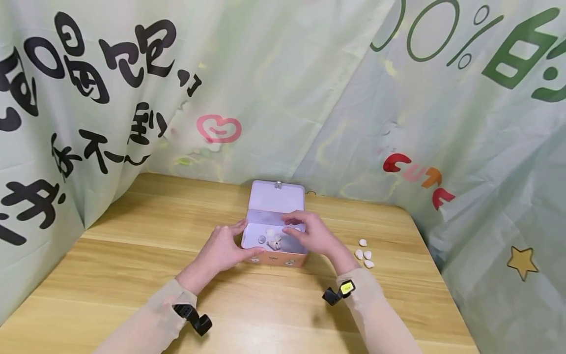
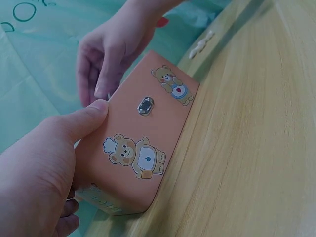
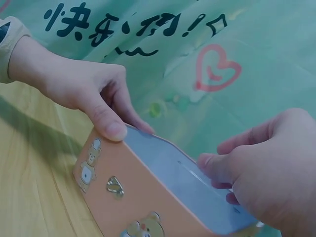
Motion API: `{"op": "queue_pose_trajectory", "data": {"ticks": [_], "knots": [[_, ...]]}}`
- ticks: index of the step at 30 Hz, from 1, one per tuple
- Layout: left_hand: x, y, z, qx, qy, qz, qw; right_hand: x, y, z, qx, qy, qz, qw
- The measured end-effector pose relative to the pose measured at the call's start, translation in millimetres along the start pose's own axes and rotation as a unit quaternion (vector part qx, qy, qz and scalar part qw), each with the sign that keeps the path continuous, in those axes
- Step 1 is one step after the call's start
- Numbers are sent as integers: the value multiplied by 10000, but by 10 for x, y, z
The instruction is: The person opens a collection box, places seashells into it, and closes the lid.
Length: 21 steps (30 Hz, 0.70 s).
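An orange tin box [image 2: 131, 123] with bear pictures and a metal clasp stands on the table, its lilac lid [image 1: 276, 196] raised at the back. My left hand [image 1: 225, 246] grips its left end, thumb on the front rim and fingers round the side. My right hand [image 1: 311, 231] hangs over the right part of the opening, fingers bent and thumb apart from them; nothing shows between them. On the lilac floor of the box lie a round silvery piece [image 1: 262, 239], a pale piece [image 1: 270, 232] and a small brownish trinket [image 1: 274, 243].
Several small white shell-like pieces [image 1: 359, 254] lie on the wooden table [image 1: 247, 314] to the right of the box. A printed pale curtain [image 1: 274, 98] hangs close behind the table and along its sides.
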<state>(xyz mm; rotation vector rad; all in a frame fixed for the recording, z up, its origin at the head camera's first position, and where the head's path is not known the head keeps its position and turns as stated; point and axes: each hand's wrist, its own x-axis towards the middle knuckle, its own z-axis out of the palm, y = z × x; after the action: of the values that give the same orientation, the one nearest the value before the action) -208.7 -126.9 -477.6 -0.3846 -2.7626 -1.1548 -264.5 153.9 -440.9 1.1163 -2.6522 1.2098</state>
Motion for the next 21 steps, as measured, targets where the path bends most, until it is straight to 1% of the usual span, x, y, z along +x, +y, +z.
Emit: {"op": "queue_pose_trajectory", "data": {"ticks": [4, 9, 13, 16, 21], "knots": [[-1, 9, -2, -46, -37, -86, 9999, -119, 2, -96, -54, 256, -59, 9996], [-8, 8, -8, -59, -39, -158, 9999, -265, 31, -242, -78, 390, -63, 9992], [-11, 8, -15, 72, 27, -127, 9999, -390, 77, -361, -107, 460, 106, 9988], [-9, 8, -14, 107, 30, -110, 9999, -490, 123, -442, -236, 528, 232, 9981], [-2, 10, -2, 60, 1, -34, 10000, -658, 206, -569, -423, 688, 233, 9965]]}}
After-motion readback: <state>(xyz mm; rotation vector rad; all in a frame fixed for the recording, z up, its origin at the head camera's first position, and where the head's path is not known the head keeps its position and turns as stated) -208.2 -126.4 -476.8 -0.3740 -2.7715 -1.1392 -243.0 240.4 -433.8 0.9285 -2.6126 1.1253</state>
